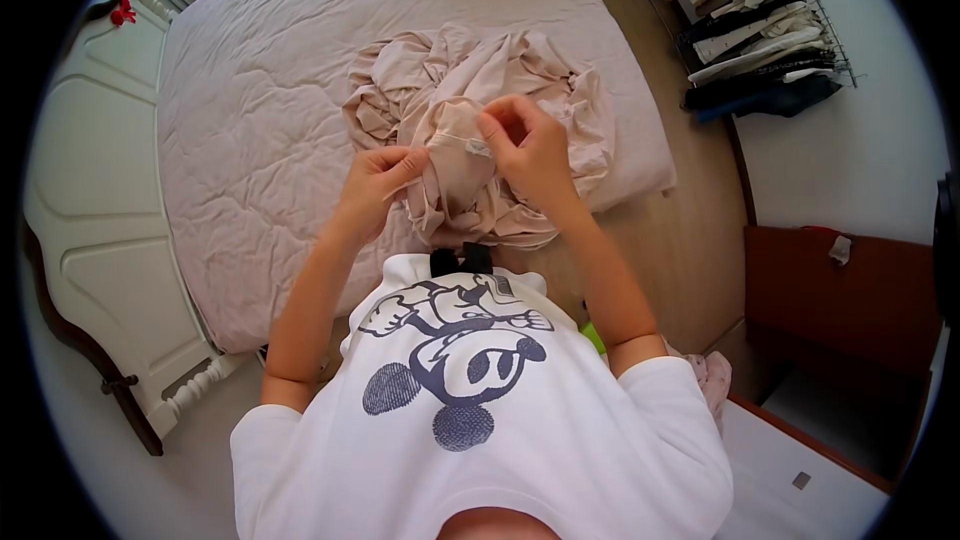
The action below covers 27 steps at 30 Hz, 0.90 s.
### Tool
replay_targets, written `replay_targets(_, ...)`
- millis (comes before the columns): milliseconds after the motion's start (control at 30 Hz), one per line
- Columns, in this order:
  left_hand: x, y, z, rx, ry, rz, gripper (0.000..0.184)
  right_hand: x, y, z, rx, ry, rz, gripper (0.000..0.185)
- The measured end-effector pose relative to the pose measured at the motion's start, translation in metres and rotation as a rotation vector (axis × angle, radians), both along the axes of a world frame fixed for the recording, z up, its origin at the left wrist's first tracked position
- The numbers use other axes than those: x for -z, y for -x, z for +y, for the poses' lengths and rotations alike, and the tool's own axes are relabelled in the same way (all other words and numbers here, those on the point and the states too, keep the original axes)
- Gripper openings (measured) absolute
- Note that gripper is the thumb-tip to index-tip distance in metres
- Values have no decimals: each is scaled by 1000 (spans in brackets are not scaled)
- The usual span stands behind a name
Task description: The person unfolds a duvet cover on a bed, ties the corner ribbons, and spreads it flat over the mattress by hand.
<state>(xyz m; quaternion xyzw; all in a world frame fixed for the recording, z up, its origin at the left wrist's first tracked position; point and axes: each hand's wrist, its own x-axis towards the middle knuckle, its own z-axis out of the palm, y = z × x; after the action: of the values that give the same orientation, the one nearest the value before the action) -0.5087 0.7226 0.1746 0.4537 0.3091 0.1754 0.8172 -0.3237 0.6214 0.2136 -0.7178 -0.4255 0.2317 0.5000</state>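
A crumpled heap of pale pink fabric [540, 70] lies near the edge of the bed [270, 60]. My left hand [382, 185] pinches the fabric's edge between thumb and fingers, at the left of a lifted part. To the right and slightly higher, my right hand [525, 145] pinches the same edge. Between the two hands a seam shows, with a small whitish tag [478, 147] beside my right fingers. The rest of the fabric lies in folds behind and below my hands.
A white headboard [120, 210] with dark trim stands at the left. Clothes [760, 30] hang on a rack at the upper right. An open reddish-brown cabinet or chest [840, 300] is at the lower right, beside a white surface [790, 470].
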Motion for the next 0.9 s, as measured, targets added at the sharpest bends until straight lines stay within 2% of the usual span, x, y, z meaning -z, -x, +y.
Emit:
replay_targets(67, 11, -3, -1, -33, 70, -13, 19, 4, 20, -5, -148, 51, 97, 20)
replay_targets(167, 1, -10, -5, -94, 162, -29, 20, 17, 35, -1, -54, -39, -127, 19)
replay_targets(267, -1, -14, -7, -98, 171, -42, 21, 22, 30, 2, -30, 2, -104, 17)
replay_targets(367, 7, -13, -5, -102, 148, -55, 23, 35, 25, 3, -19, -43, 35, 16)
replay_targets(467, 9, -10, -2, -201, 130, -99, 26, 51, 10, 4, -50, 110, 171, 15)
replay_targets(567, 13, -5, 8, -342, 95, -110, 28, 54, 0, 4, -41, -19, 965, 14)
replay_targets(600, 15, -2, 13, -389, 80, -105, 29, 53, -3, 2, -93, -27, 1073, 14)
replay_targets(700, 28, 5, 31, -343, -91, 16, 23, 43, -3, -1, -210, -52, 1326, 13)
replay_targets(800, 27, 0, 32, -534, -1151, 323, 21, 37, 5, 2, -234, -91, 1403, 13)
replay_targets(900, -11, 1, 17, -437, -1073, 200, 16, 38, 6, 5, -223, -147, 1389, 12)
